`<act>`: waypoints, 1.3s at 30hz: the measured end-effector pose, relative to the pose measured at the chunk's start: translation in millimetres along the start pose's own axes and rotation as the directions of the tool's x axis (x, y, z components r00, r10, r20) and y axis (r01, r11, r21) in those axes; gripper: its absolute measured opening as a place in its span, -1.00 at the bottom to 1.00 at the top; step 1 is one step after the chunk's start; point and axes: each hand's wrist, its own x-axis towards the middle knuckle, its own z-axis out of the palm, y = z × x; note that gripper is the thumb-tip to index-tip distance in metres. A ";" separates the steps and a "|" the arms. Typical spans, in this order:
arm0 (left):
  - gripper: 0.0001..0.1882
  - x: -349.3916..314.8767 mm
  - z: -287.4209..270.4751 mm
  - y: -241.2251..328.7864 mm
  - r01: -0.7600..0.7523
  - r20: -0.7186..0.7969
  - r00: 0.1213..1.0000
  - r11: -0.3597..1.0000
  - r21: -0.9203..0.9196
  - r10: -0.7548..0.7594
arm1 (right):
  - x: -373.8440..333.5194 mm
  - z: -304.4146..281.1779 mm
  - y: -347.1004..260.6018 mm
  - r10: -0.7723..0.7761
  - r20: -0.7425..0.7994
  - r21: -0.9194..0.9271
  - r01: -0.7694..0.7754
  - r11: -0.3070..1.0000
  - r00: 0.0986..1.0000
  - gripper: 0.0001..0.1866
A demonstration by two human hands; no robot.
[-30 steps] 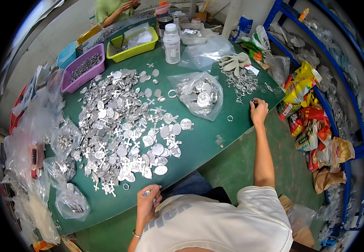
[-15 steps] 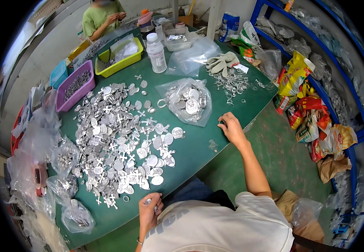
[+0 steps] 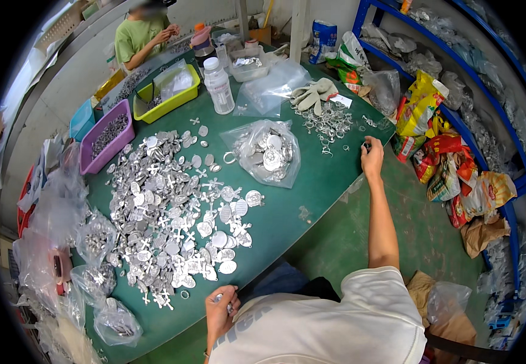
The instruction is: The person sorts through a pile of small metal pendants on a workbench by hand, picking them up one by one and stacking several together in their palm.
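Left hand (image 3: 223, 306): at the near edge of the worktop (image 3: 299, 200), fingers curled closed around several silver pieces (image 3: 217, 298); the closed palm probably keeps them from scattering. Their exact kind is hidden.
Right hand (image 3: 371, 159): arm extended to the worktop's right edge, fingers bent. A small dark thing (image 3: 368, 145) shows at the fingertips; whether gripped or worn, cannot tell. Contact with the worktop also not determinable.
Medals (image 3: 219, 239): loose in a broad heap on the left half of the worktop, mixed with crosses (image 3: 194, 121). Spread out, they are presumably easier to pick singly.
Rings (image 3: 328, 126): small metal rings and links, piled near the far right corner, well apart from the heap; the separation likely prevents mixing. One loose ring (image 3: 345, 147) lies between the pile and the right hand, nearest to that hand.
Clear bag (image 3: 290, 164): lies between heap and rings with more medals inside; the film appears to keep that lot contained.
Glove (image 3: 311, 96): laid against the far side of the rings, on neither hand.
Tubs: purple tub (image 3: 112, 151), holding small dark-grey parts, and lime tub (image 3: 169, 105) beside it, both beyond the heap; their walls suit loose stock.
Bottle (image 3: 219, 88): white, upright, just right of the lime tub, clear of the heap.
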 end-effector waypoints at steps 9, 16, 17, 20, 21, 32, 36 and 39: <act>-0.80 2.1 0.9 -0.4 -0.004 0.017 1.000 1.000 -0.004 0.004 | -8.0 2.8 -32.8 -0.337 -0.108 -0.170 0.317 0.933 0.935 -0.78; -0.78 1.3 -2.2 -2.9 0.048 0.121 0.993 0.939 -0.342 -0.007 | -137.3 -1.7 -226.7 -0.639 0.517 0.662 0.207 0.720 0.569 -0.67; -0.78 1.9 -1.9 -2.6 0.070 0.126 0.992 0.914 -0.399 -0.021 | -154.5 7.0 -239.1 -0.727 0.523 0.704 0.255 0.663 0.445 -0.55; -0.74 6.3 -9.3 -7.7 0.099 0.164 0.986 0.838 -0.536 -0.012 | -203.4 30.6 -269.4 -0.761 0.580 0.611 0.462 0.643 0.291 -0.27; -0.73 7.9 -13.1 -9.3 0.090 0.147 0.989 0.853 -0.513 -0.016 | -216.3 37.3 -277.1 -0.759 0.602 0.603 0.481 0.636 0.249 -0.23; -0.71 -5.4 -43.6 -1.7 -0.026 0.079 0.995 0.925 -0.379 0.060 | -280.5 66.7 -367.5 -0.907 0.360 0.846 0.487 0.219 -0.218 -0.31; -0.71 -14.8 -54.0 1.7 -0.054 0.050 0.996 0.931 -0.361 0.077 | -277.8 78.3 -357.6 -0.919 0.362 0.789 0.578 0.210 -0.159 -0.50; -0.70 -19.6 -61.3 6.6 -0.083 0.031 0.995 0.938 -0.336 0.099 | -268.4 78.9 -350.7 -0.924 0.375 0.761 0.594 0.262 -0.074 -0.59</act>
